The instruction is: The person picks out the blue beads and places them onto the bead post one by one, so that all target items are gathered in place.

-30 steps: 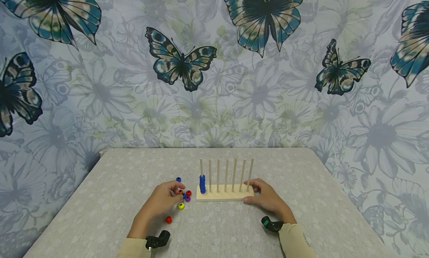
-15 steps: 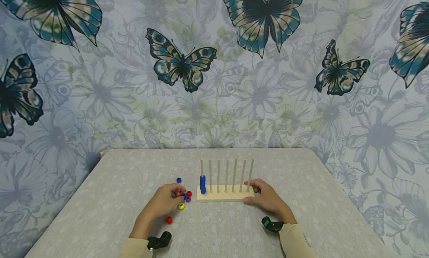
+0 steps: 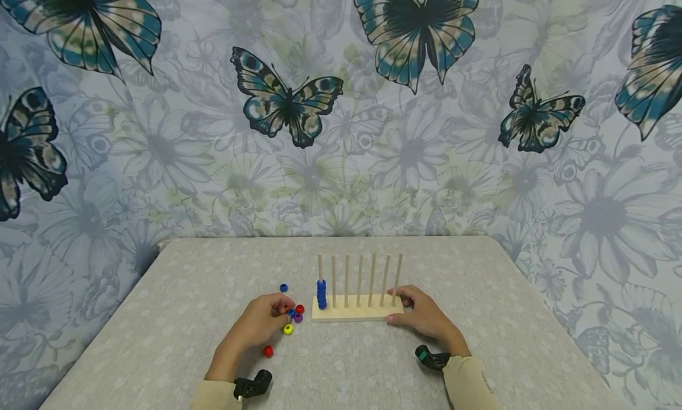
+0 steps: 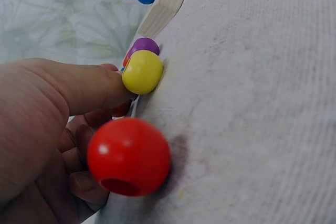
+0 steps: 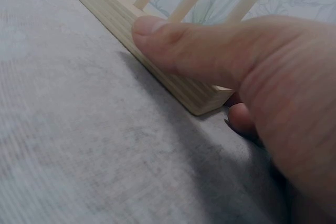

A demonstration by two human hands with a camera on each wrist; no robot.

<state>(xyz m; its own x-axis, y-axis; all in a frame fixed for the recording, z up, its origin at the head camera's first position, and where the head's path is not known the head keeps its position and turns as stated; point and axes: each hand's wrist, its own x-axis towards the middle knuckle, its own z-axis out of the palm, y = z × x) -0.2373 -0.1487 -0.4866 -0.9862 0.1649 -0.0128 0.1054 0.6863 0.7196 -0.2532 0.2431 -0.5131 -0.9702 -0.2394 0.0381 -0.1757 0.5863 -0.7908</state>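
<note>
In the head view, the left hand has its thumb and index finger at a small blue bead, pinching it low at the table. An orange bead beside it is mostly covered by the fingers. A red bead, a purple bead and a yellow bead lie around the fingertips. Closer to the wrist rests another red bead. The right hand grips the right end of a pale wooden peg rack, thumb on its front. Several blue beads are stacked on the leftmost peg.
One more blue bead lies behind the left hand. The remaining upright pegs of the rack are bare. A patterned cloth covers the table, and a butterfly-print wall stands behind it.
The left thumb and index finger have closed in on the blue bead, and the left hand has shifted slightly right. The right hand keeps its grip on the peg rack.
</note>
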